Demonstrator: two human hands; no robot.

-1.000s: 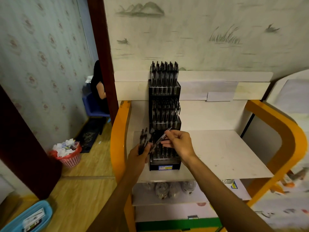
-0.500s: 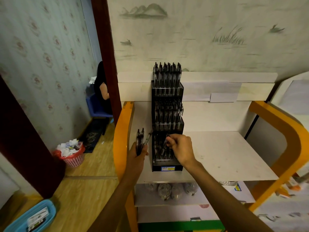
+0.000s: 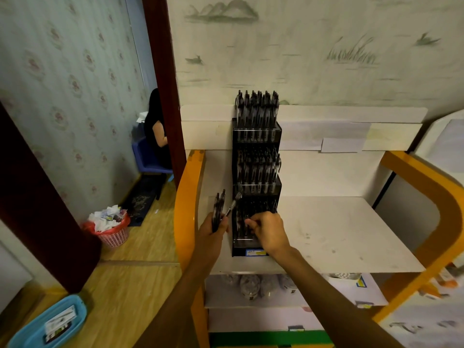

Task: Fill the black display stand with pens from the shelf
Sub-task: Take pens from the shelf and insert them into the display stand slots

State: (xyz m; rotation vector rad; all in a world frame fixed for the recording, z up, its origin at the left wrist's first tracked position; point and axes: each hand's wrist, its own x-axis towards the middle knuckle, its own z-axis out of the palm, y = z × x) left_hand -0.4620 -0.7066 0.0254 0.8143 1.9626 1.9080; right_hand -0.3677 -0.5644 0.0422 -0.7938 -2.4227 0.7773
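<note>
A tall black display stand [image 3: 256, 136] with three tiers stands on the white shelf [image 3: 339, 232]. Its top and middle tiers are packed with upright dark pens; the bottom tier holds several. My left hand [image 3: 213, 229] grips a small bunch of pens [image 3: 218, 209] just left of the stand, their tips pointing up. My right hand [image 3: 268, 232] is at the front of the bottom tier, its fingers pinching a pen [image 3: 247, 226] that stands in the tier.
The shelf unit has orange side frames [image 3: 187, 197] and lower shelves with wrapped goods [image 3: 251, 285]. A pink waste basket [image 3: 113, 232] and a blue tray [image 3: 50, 322] sit on the wooden floor at left. A person sits beyond the doorway [image 3: 155, 126].
My right hand carried a pen from beside my left hand down into the bottom tier of the stand. My left hand stayed put, still holding its bunch.
</note>
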